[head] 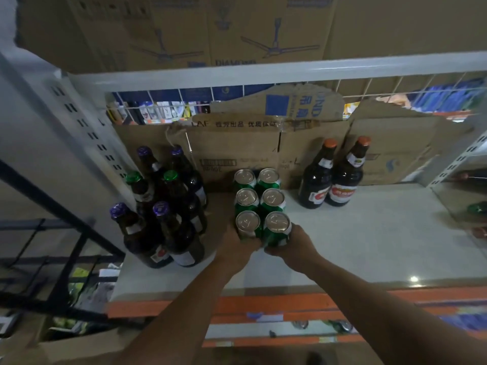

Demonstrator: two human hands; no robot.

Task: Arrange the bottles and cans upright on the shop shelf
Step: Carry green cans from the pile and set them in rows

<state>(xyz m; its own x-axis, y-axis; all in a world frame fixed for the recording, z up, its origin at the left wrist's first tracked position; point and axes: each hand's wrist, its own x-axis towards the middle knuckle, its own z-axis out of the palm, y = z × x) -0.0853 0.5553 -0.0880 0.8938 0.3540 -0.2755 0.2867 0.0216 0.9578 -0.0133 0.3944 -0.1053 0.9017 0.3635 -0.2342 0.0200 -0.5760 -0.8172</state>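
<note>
Several green cans stand upright in two rows in the middle of the white shelf (369, 241). My left hand (237, 248) grips the front-left can (247, 223) and my right hand (292, 246) grips the front-right can (277, 227). Behind them stand the other cans (259, 189). At the left, several dark bottles with purple and green caps (163, 206) stand upright in a cluster. Two dark bottles with orange caps (332, 177) stand upright at the back right.
Cardboard sheets (237, 151) line the back of the shelf in front of a wire grid. A grey shelf bar (263, 72) with cardboard boxes on it runs overhead. The shelf's orange front edge (263, 304) lies below my arms. A slotted upright (87, 127) stands at left.
</note>
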